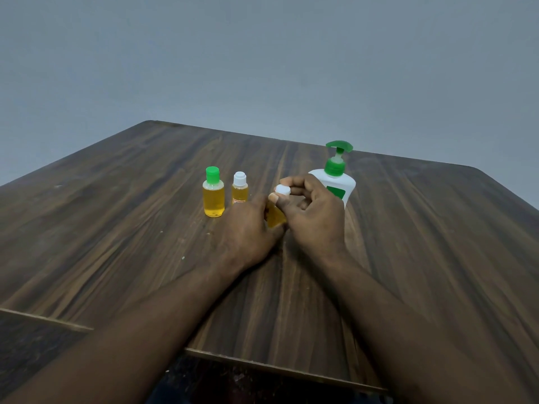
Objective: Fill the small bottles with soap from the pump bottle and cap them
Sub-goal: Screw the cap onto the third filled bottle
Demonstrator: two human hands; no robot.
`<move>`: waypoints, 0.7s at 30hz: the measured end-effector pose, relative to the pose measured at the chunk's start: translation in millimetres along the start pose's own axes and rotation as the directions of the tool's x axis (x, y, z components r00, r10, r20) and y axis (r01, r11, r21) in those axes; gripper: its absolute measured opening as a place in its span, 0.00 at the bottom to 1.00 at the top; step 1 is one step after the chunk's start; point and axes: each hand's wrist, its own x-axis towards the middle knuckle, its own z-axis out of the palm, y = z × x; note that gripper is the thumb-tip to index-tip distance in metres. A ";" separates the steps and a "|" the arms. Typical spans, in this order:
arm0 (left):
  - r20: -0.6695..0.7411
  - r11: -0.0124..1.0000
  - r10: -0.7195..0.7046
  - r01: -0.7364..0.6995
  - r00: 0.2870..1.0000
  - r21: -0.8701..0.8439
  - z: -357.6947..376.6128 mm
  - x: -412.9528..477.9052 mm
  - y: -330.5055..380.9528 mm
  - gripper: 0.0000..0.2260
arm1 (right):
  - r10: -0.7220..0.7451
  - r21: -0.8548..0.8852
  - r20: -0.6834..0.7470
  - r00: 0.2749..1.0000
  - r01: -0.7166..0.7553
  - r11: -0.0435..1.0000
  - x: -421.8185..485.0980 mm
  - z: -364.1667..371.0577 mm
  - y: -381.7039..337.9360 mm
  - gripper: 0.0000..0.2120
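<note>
My left hand (248, 228) grips a small bottle of yellow soap (275, 218) standing on the table; most of it is hidden between my hands. My right hand (313, 212) pinches its white cap (283, 190) at the bottle's top. Two more small bottles of yellow soap stand just left: one with a green cap (213, 196), one with a white cap (240, 189). The white pump bottle with the green pump head (335, 173) stands behind my right hand.
The dark wooden table (408, 243) reaches to a grey wall behind. Its near edge has a notch at the lower left (46, 319). A few pale specks lie on the wood near my left wrist.
</note>
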 end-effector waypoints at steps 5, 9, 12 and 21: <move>0.013 0.998 0.026 -0.025 1.000 -0.055 0.0 0.0 -2.7 0.18 | 0.017 0.089 0.130 0.991 -0.028 0.996 3.6 -4.6 5.2 0.11; 0.140 0.939 0.011 0.039 0.990 -0.343 -6.5 2.2 -7.8 0.25 | -0.005 0.188 0.256 0.967 -0.045 0.981 7.8 -7.5 6.1 0.11; 0.242 0.869 0.054 0.073 0.969 -0.489 -10.4 3.3 -13.1 0.21 | -0.040 0.178 0.279 0.959 -0.011 0.984 5.6 -10.1 6.8 0.12; 0.031 0.970 -0.001 0.008 1.000 -0.245 0.5 5.0 -12.1 0.19 | -0.015 0.117 0.169 0.985 -0.005 0.993 0.9 -0.7 3.4 0.15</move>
